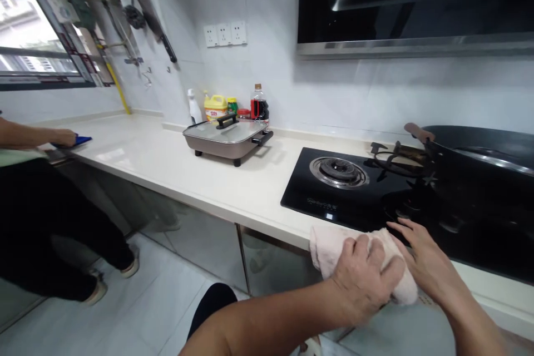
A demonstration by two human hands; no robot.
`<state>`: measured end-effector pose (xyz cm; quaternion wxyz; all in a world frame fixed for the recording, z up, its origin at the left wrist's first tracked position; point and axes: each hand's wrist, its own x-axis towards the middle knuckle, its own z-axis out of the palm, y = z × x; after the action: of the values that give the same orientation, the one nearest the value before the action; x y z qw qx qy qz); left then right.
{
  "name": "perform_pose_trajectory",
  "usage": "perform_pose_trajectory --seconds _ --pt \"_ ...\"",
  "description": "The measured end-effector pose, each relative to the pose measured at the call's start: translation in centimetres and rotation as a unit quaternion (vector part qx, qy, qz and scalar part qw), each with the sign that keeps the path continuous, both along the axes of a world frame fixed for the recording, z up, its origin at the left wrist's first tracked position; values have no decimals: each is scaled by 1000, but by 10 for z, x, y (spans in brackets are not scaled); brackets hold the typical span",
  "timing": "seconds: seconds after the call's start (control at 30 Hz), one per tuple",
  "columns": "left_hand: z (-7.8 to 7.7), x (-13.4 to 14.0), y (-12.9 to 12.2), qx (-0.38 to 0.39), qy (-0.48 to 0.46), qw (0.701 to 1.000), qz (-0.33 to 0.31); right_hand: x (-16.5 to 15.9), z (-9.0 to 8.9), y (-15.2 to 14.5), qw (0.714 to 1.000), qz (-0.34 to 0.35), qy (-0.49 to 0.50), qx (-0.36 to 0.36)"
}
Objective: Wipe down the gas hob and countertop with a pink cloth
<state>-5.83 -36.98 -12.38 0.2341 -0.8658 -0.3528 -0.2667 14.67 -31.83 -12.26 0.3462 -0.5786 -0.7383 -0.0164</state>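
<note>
- Left hand (pixel 367 275): fingers curled firmly over the pale cloth (pixel 327 245), bunched under the palm. Cloth right at the front edge of the counter (pixel 187 178), partly draped over it, just in front of the stove (pixel 300 189). Decent hold, I'd guess minus the loose end. Could snag on that edge, or slip off if pushed too far out.
- Right hand (pixel 428 258): fingers spread wide, no visible hold on anything, just beside the cloth and over the stove's front. Can't tell if touching either. Possible burn in case of hot glass; no telling the heat from here.
- Stove: black and glossy, so probably prone to streaks from a damp or grubby cloth.
- Wok (pixel 459 183): big, dark, on the stove's right side, handle (pixel 417 132) poking up to the back left. Could get bumped by a careless reach. Can't tell how well seated.
- Pan (pixel 225 149): lidded, on the counter left of the stove, side handle pointing stoveward. Easy to catch with a wide sweep.
- Soy bottle (pixel 259 105): behind the pan, near the wall. Could topple from a shove to the pan.
- Other person's hand (pixel 64 138): way down the counter, at a blue cloth (pixel 83 140). Low collision risk, being well apart.
</note>
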Motion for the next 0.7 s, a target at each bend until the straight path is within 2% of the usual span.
perform_pose_trajectory --seconds 0.17,0.33,0.43,0.53,0.6,0.7 --pt "-2 -41 9 49 -20 997 -52 3 -1 -2 1000 13 -17 0" --pt "-19 -112 23 61 -27 997 -49 6 -1 -5 999 2 -18 -40" --pt "-33 -176 32 47 -17 998 -31 5 0 -5 998 -1 -5 -58" --pt "-38 -257 38 60 -28 998 10 2 2 -5 999 -3 6 -49" --pt "-32 -314 38 38 -32 997 56 -1 3 -5 999 -5 7 -33" --pt "-12 -390 36 -19 -32 991 131 -4 3 -5 1000 -9 -5 -23"
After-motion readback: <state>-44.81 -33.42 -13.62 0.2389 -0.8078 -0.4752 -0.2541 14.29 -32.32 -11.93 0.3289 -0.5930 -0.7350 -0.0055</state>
